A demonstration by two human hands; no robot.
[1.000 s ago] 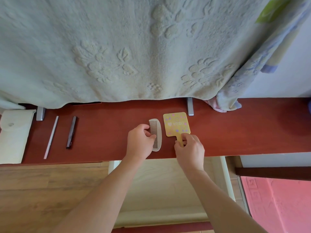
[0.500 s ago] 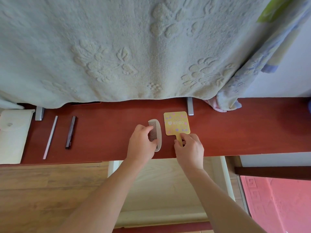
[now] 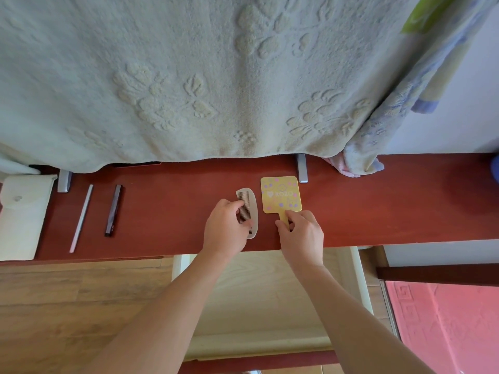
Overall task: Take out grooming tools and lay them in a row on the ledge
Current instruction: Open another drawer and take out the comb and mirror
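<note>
While both hands work at the near edge of the ledge, the left hand curls its fingers over the comb's toothed side, and the right hand pinches the mirror's short handle between thumb and forefinger. Comb and mirror lie flat, just beside each other, long axes running away from the person. Well to the left, a white stick and a dark stick lie much the same way, near a pouch. Any squaring-up likely turns on the mirror's handle, which points straight back into the right hand.
</note>
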